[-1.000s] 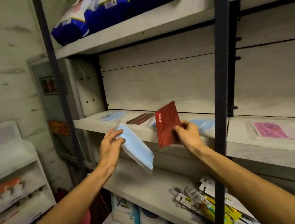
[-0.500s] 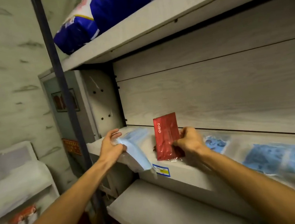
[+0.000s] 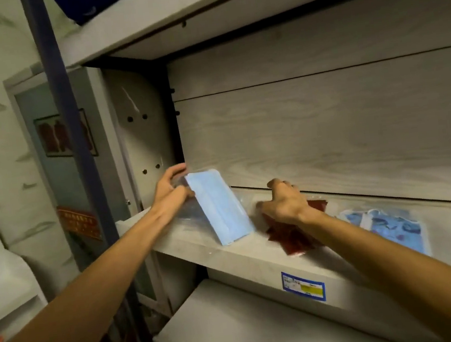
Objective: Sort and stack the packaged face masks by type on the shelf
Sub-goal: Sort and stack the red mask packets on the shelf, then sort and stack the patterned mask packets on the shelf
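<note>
Hands work the shelf (image 3: pixel 228 253): left hand (image 3: pixel 169 199) pinches the blue mask pack (image 3: pixel 220 208); at its three o'clock, right hand (image 3: pixel 285 202), fingers spread, presses the red pack (image 3: pixel 292 236).

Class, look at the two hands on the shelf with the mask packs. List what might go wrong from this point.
1. The light blue pack in the left hand stands tilted, its lower corner at the shelf front edge; let go carelessly, it may slide off.
2. The red packs under the right hand overhang that edge and could be nudged over.
3. The patterned blue packs lie close by, so types could get mixed.
</note>
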A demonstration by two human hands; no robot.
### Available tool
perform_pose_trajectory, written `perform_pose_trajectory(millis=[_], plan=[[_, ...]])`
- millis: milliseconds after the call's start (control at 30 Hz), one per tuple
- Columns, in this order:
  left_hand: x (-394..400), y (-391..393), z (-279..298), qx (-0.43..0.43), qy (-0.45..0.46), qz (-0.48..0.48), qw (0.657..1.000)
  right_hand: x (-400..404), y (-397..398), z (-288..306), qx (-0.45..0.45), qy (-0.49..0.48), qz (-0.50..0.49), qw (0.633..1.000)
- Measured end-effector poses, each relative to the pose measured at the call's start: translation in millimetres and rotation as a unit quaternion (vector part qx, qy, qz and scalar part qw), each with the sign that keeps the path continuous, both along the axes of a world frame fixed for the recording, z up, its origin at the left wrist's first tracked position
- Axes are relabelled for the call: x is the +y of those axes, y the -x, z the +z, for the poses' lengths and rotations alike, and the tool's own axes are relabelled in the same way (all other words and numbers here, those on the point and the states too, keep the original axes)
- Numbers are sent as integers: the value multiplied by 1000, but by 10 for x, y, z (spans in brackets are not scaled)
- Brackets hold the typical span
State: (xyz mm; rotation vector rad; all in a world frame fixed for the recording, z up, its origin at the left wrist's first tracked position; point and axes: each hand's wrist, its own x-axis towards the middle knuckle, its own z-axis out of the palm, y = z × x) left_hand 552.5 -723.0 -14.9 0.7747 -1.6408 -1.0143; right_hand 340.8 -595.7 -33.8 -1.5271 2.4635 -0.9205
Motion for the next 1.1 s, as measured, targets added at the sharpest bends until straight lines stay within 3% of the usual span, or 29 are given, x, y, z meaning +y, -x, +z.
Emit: perform_pose_trajectory(millis=[100,167,300,433,500,633,767,900,1100], plan=[[-327,86,33,-33,-26,-29,999,-253,-54,-37,17,-24,-20,999],[-565,137,-41,-118,10,-38,992,-400,-54,-50,30,-44,-39,998],[-978,173,-259,-350,138,-26,926,-572,-59,-77,43,-57,-75,995],[-1121,188,-331,-433,184,32,882,-527,-80,-109,87,-69,-103,989],[-1071,201,-318,-437,192,45,877,-426,-64,-112,115,-68,-110,985],[-762,277,-235,-370,215,5,904,-108,-30,-95,99,-44,-111,988],[-162,387,-232,-376,273,-29,885,397,-44,-116,135,-21,-94,986],[618,439,-283,-411,317,-37,854,1183,-121,-184,188,-24,-93,978],[2103,584,-471,-371,318,-80,869,2761,-171,-294,217,-10,-120,969]])
